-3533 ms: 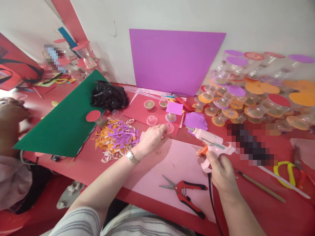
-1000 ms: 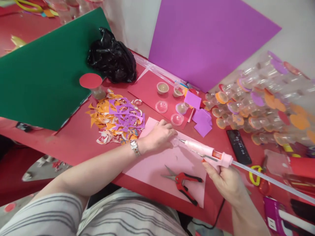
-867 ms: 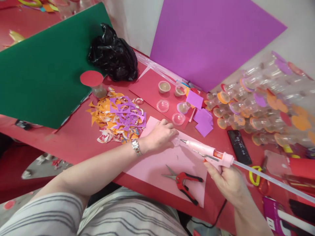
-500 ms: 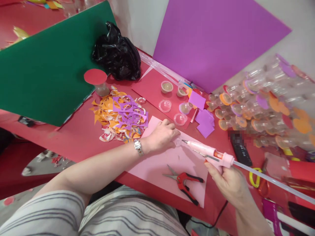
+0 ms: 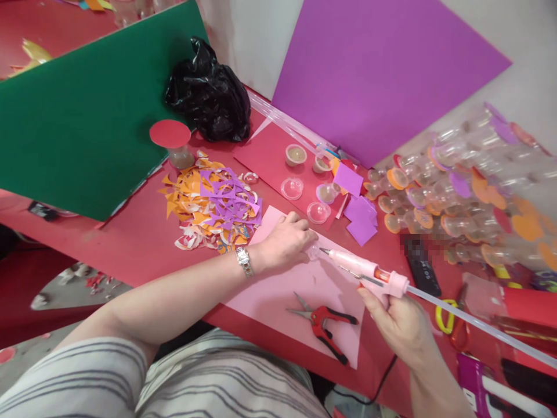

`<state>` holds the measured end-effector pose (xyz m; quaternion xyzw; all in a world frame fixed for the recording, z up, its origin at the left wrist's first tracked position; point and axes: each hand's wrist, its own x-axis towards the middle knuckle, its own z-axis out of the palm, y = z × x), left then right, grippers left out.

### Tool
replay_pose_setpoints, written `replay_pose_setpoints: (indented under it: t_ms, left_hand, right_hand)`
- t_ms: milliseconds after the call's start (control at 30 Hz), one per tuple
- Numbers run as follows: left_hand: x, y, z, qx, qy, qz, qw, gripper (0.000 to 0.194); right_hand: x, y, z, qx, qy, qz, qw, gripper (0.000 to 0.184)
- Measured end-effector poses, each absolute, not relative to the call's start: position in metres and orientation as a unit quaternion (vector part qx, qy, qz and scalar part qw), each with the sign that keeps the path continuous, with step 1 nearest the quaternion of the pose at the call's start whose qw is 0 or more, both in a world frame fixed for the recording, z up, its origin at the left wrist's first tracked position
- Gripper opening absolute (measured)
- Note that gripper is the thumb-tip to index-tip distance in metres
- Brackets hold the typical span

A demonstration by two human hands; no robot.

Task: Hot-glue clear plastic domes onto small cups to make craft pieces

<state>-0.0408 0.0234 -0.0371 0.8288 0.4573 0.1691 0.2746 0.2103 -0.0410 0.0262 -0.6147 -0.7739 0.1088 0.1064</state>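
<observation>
Pink plastic glue gun [image 5: 368, 271], gripped in your closed right hand [image 5: 398, 322], has its nozzle brought against the small clear plastic cup [image 5: 313, 251] that your left hand [image 5: 285, 241] fingers pinch, so gluing looks underway.

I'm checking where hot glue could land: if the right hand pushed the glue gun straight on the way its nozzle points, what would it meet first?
Probably the small clear cup pinched by the left hand; the nozzle of the glue gun in the right hand already sits at it.
</observation>
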Motion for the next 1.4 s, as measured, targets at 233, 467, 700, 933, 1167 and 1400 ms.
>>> replay_pose_setpoints:
  t_ms: [233,467,700,933,1167,1400]
  left_hand:
    - [-0.042,0.023,-0.034,0.828,0.458,0.164,0.28,0.027]
    - [-0.042,0.022,-0.03,0.825,0.463,0.163,0.28,0.028]
    - [-0.042,0.021,-0.027,0.824,0.467,0.146,0.288,0.031]
    - [-0.043,0.021,-0.025,0.823,0.465,0.145,0.293,0.029]
    - [-0.043,0.021,-0.025,0.825,0.468,0.142,0.285,0.029]
    - [-0.044,0.021,-0.023,0.826,0.466,0.139,0.284,0.023]
  right_hand:
    - [0.219,-0.044,0.018,-0.605,-0.784,0.096,0.096,0.053]
    - [0.211,-0.041,0.025,-0.596,-0.788,0.113,0.104,0.056]
    - [0.206,-0.039,0.029,-0.614,-0.772,0.13,0.1,0.059]
    - [0.208,-0.039,0.028,-0.608,-0.776,0.121,0.113,0.055]
    - [0.214,-0.042,0.02,-0.62,-0.767,0.12,0.109,0.059]
    - [0.219,-0.043,0.016,-0.612,-0.777,0.107,0.1,0.056]
